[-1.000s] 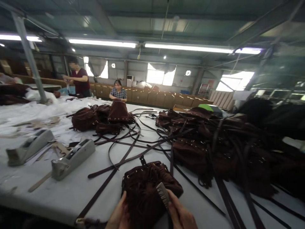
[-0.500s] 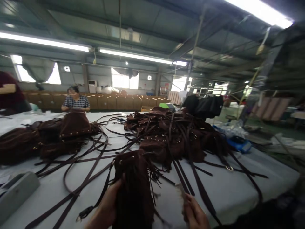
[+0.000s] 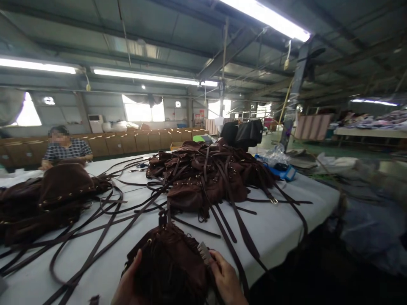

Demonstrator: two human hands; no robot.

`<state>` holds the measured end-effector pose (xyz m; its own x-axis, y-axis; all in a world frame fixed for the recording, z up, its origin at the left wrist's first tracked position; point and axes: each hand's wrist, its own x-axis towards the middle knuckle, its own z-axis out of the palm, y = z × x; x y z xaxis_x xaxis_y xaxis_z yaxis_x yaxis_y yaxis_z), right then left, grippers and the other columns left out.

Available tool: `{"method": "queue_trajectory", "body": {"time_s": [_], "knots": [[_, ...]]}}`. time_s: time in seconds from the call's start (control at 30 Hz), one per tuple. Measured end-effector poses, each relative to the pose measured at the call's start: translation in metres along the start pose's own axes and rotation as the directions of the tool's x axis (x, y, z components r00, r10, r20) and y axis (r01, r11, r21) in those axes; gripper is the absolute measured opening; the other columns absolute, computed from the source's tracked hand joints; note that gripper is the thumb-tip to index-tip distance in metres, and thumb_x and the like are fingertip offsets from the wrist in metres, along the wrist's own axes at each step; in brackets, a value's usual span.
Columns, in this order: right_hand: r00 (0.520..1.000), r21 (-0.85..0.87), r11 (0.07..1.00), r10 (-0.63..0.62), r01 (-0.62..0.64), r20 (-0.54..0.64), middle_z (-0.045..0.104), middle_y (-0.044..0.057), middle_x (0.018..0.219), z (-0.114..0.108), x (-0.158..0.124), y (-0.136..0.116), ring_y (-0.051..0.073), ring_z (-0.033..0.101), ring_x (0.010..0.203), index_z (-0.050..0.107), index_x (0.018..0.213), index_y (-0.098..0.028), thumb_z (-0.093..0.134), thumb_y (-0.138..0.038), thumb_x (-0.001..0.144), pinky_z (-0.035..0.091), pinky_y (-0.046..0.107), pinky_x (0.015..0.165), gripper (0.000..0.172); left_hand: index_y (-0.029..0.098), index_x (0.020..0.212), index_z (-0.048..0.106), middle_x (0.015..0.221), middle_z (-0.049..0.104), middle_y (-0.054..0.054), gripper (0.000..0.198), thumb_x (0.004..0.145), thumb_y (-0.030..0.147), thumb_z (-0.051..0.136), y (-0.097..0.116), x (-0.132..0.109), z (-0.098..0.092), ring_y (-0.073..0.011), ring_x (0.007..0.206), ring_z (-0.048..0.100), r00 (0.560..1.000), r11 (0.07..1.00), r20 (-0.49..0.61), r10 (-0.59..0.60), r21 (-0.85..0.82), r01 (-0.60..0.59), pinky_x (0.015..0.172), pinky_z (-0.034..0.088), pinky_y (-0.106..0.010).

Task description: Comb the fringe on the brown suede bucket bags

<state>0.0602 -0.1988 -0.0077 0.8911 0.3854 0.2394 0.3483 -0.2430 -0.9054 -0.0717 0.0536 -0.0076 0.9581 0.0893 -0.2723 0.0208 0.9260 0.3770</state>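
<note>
A dark brown bag (image 3: 171,258) with metal eyelets is right in front of me at the table's near side. My left hand (image 3: 129,279) grips its left side, thumb on top and the other fingers hidden behind. Between the thumb and fingers of my right hand (image 3: 224,277) is a light-coloured comb (image 3: 204,253) with coarse teeth. The comb is at the bag's right side; I cannot tell if it touches. Just beyond lies a big heap of similar brown bags (image 3: 193,195) with long straps.
More brown bags (image 3: 66,186) lie on the left of the white-covered table (image 3: 305,207). Loose straps (image 3: 104,237) cross its surface. A blue object (image 3: 288,173) and clear plastic sit by the right edge. A person (image 3: 66,146) sits across the table.
The view has swung to the right. The bag in my left hand has been turned and now looks rounder, its fringe no longer hanging out to the right. The comb has come close to the bag.
</note>
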Motion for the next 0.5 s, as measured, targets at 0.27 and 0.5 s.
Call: {"method": "queue_trajectory", "body": {"time_s": [0.27, 0.5], "knots": [[0.994, -0.049, 0.995, -0.093, 0.09, -0.054, 0.071, 0.013, 0.112, -0.033, 0.014, -0.043, 0.031, 0.065, 0.107, 0.068, 0.118, -0.015, 0.044, -0.059, 0.09, 0.05, 0.041, 0.097, 0.057, 0.009, 0.125, 0.062, 0.113, 0.07, -0.017, 0.044, 0.094, 0.039, 0.053, 0.007, 0.027, 0.079, -0.0315, 0.117, 0.059, 0.996, 0.992, -0.046, 0.075, 0.108, -0.069, 0.104, 0.045, -0.046], [0.912, -0.243, 0.895, -0.403, 0.374, -0.08, 0.073, 0.009, 0.108, -0.049, 0.005, -0.07, 0.023, 0.068, 0.1, 0.065, 0.122, -0.022, 0.039, -0.041, 0.099, 0.054, 0.031, 0.09, 0.039, 0.013, 0.136, 0.052, 0.115, 0.069, -0.015, 0.047, 0.097, 0.039, 0.047, 0.008, 0.052, 0.139, -0.0297, 0.114, 0.061, 0.994, 0.99, 0.029, 0.107, 0.091, -0.109, 0.104, 0.045, -0.045]]}}
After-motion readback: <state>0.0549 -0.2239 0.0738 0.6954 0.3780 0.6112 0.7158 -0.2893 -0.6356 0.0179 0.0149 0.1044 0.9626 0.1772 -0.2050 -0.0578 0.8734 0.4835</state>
